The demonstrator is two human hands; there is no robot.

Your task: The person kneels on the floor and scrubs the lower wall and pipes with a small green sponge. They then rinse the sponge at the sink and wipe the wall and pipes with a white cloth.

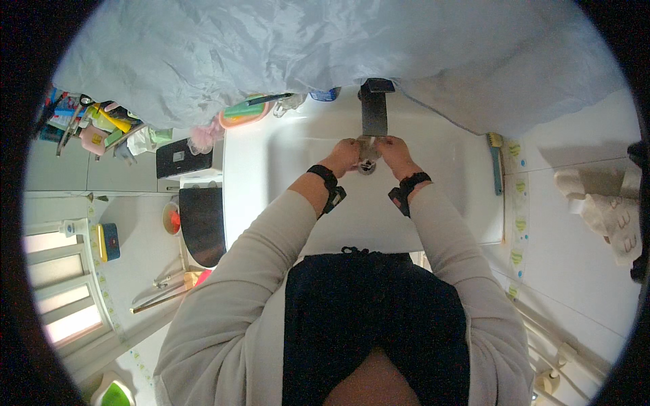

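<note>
Both hands are together over a white washbasin (289,152), just below the end of a dark, flat-sided faucet (375,114). Between them stretches a small, thin, brownish piece (366,146); its material is too blurred to tell. My left hand (347,154) grips its left side with curled fingers. On the right side, the fingertips of my right hand (395,151) pinch it. The round metal drain (366,167) shows just below the piece. Whether water runs from the faucet cannot be made out. Each wrist wears a black strap with a small device.
Behind the faucet hangs a crumpled pale sheet (304,40). A soap dish (222,121), a clear item (288,105) and a blue container (324,95) line the basin's back-left rim. A teal-handled brush (496,170) lies along the right edge. A dark toilet lid (203,226) is at left.
</note>
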